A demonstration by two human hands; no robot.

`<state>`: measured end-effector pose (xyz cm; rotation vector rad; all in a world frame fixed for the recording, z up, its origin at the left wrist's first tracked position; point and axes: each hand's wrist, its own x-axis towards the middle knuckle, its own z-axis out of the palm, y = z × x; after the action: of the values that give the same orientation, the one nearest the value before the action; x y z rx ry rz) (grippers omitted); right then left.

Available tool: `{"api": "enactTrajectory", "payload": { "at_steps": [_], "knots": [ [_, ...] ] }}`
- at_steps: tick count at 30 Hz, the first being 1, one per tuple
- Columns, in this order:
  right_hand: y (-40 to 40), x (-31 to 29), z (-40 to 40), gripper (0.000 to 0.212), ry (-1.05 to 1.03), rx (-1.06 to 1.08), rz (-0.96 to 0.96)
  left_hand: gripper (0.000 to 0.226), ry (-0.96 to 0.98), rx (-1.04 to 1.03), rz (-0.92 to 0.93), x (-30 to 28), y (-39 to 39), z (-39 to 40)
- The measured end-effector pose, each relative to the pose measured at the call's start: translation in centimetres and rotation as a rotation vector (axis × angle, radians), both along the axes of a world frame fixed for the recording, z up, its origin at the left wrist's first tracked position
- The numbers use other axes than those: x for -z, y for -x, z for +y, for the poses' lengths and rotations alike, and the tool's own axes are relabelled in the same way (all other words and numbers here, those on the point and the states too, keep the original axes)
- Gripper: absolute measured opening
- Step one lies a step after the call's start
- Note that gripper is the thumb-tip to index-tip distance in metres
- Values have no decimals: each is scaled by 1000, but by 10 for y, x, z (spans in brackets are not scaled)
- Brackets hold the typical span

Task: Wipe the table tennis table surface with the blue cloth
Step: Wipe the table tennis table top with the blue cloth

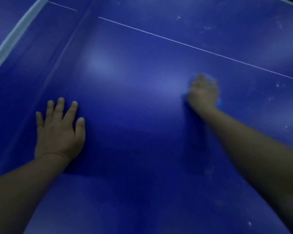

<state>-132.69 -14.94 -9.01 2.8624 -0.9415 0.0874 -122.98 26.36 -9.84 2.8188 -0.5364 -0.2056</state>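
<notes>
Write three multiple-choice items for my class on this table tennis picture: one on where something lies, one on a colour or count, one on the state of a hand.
1. Where is the net?
A. Upper left of the view
B. Lower right
C. Under the right hand

2. What colour is the table surface?
A. Green
B. Blue
C. Red

3. How is the left hand?
A. Curled into a fist
B. Lifted off the table, holding a bat
C. Flat on the table, fingers spread

Answers:
1 A: its white top band runs diagonally through the upper left corner.
2 B: the whole top is deep blue, crossed by a thin white line.
3 C: the palm lies down with straight fingers, while the blurred right hand presses on the blue cloth, which only peeks out at its edges.
</notes>
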Motion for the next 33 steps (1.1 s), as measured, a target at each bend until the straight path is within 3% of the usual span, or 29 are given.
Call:
{"api": "enactTrajectory", "payload": {
  "at_steps": [2, 4, 6, 8, 10, 13, 15, 17, 19, 20, 22, 25, 27, 29, 31, 33],
  "knots": [
    [50, -6, -54, 71, -84, 460, -38, 75, -3, 12, -10, 1, 0, 1],
    [80, -3, -56, 67, -136, 574, -46, 76, -21, 28, -6, 3, -1, 3],
    [93, 3, -17, 56, -96, 287, -132, 77, -30, 41, 10, 3, -4, 4],
    [107, 11, 46, 39, 33, -183, -167, 78, -6, 59, 44, 0, -5, 6],
    [138, 19, 120, 41, 46, -600, -38, 78, 57, 98, 73, -3, -2, 13],
    [160, 9, 134, 46, -4, -894, 86, 75, 104, 220, 27, -11, 19, 33],
    [151, 12, 80, 50, 121, -761, 114, 71, 117, 306, -20, -13, 41, 49],
    [137, 3, 36, 74, 50, -385, 96, 68, 115, 359, -28, -12, 62, 64],
    [125, -1, 50, 70, -74, -129, -3, 64, 86, 383, -38, -10, 77, 74],
    [121, 2, 77, 63, -51, -177, -37, 63, 69, 391, -49, -9, 84, 76],
    [133, 8, 149, 51, -70, -578, -62, 61, 41, 411, -90, -6, 99, 81],
    [190, 0, 230, 65, -190, -1248, 144, 58, 16, 434, -185, 1, 114, 86],
    [194, 0, 207, 68, -206, -1414, 184, 58, 14, 429, -158, 3, 113, 85],
    [162, 4, 161, 58, -93, -1241, 109, 57, 4, 439, -128, 4, 109, 85],
    [123, 9, 108, 48, 2, -894, -11, 57, 4, 463, -123, 5, 109, 85],
    [104, 5, 83, 44, -50, -478, -74, 56, 20, 469, -111, 5, 108, 86]
  ]
}}
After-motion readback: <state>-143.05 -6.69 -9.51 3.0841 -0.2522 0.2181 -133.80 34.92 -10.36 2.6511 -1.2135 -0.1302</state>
